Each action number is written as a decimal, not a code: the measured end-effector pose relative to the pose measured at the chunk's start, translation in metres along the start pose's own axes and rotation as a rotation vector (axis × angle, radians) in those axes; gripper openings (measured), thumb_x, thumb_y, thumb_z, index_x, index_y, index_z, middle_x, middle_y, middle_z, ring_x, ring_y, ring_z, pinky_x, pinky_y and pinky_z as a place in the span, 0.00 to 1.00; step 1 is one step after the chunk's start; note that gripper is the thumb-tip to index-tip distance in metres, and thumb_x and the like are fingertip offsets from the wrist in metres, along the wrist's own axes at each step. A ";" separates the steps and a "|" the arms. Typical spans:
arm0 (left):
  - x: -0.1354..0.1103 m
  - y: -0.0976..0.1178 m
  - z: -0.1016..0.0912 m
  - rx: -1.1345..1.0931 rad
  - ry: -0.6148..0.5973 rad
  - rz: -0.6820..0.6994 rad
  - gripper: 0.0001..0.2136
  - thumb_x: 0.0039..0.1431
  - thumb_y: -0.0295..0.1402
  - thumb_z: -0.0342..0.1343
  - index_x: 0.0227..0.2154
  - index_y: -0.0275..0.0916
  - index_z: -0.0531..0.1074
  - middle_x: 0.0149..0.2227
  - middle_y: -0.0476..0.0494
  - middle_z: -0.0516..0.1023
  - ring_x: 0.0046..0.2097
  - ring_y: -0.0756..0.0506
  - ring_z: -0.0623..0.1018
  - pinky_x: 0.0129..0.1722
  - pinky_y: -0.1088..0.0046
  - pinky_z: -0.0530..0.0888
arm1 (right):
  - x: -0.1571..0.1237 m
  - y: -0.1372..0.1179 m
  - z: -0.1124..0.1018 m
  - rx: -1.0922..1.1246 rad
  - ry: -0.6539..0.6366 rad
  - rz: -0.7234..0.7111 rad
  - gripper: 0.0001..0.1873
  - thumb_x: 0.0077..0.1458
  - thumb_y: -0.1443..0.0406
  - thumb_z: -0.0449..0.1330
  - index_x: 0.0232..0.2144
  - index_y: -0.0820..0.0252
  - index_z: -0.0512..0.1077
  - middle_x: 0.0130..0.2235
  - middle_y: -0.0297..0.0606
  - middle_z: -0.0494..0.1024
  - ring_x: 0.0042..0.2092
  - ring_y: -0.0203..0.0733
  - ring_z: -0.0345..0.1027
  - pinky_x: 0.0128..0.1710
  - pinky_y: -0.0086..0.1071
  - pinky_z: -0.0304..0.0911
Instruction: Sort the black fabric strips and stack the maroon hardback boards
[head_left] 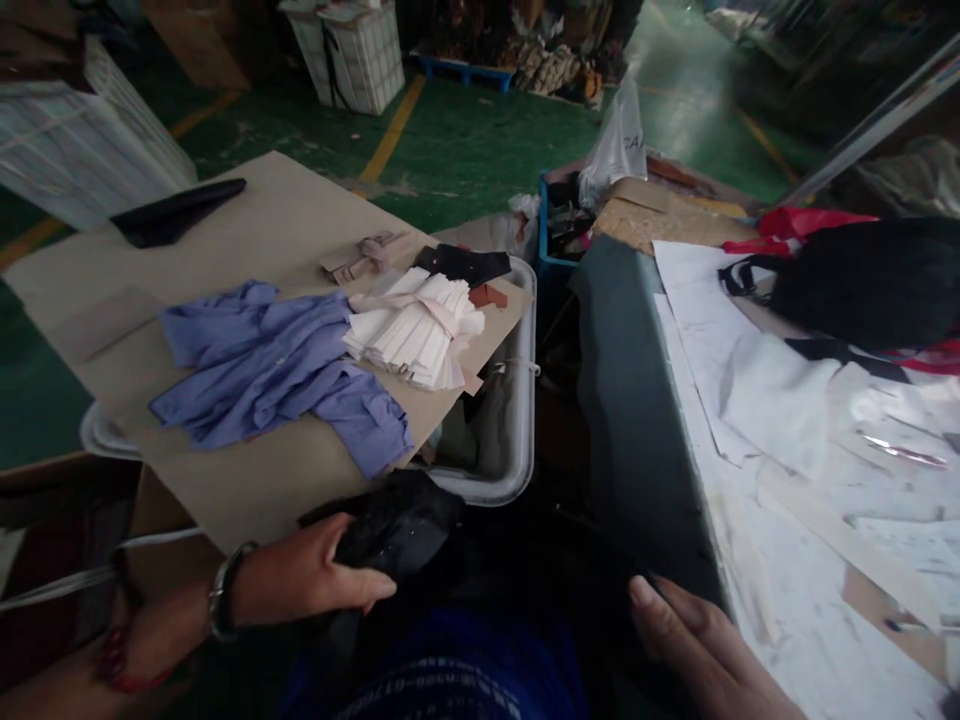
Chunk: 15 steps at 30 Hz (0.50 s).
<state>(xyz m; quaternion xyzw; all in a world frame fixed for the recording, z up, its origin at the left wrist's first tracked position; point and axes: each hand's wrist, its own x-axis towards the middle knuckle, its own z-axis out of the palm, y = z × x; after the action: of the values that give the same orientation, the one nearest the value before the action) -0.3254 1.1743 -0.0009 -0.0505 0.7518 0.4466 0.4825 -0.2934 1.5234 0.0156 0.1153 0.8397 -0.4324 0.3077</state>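
The left hand (pixel 311 575) gripped black material (pixel 409 535) by the cardboard sheet (pixel 217 480)'s near edge; I couldn't tell whether the right hand (pixel 697 640) held anything. A snag there could have tilted it, spilling white strips (pixel 412 335) off its right corner.

Single head-worn view, facing forward and down. Left hand (pixel 300 578) and right hand (pixel 694 635) are close, at the lower edge; bench (pixel 814 625) fills the right side; green floor (pixel 446 150) recedes at top.
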 end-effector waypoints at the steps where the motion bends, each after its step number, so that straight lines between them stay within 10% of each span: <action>1: 0.000 0.002 0.003 0.009 -0.007 -0.002 0.10 0.46 0.38 0.57 0.18 0.37 0.72 0.19 0.53 0.70 0.24 0.50 0.69 0.24 0.79 0.65 | 0.003 -0.007 0.010 0.057 -0.094 -0.036 0.28 0.52 0.42 0.48 0.19 0.58 0.65 0.20 0.33 0.63 0.24 0.36 0.57 0.24 0.29 0.55; 15: 0.000 -0.015 0.048 -0.262 -0.155 0.144 0.11 0.45 0.38 0.58 0.31 0.36 0.73 0.31 0.49 0.76 0.34 0.46 0.74 0.36 0.75 0.71 | 0.024 -0.021 0.141 0.743 -0.364 -0.005 0.36 0.41 0.35 0.52 0.19 0.64 0.67 0.20 0.31 0.63 0.23 0.31 0.55 0.26 0.26 0.52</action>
<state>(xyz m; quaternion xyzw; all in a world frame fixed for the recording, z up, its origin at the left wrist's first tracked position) -0.2850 1.2004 -0.0170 -0.0243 0.6493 0.5765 0.4954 -0.2633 1.3969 -0.0475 0.1382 0.5586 -0.7203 0.3874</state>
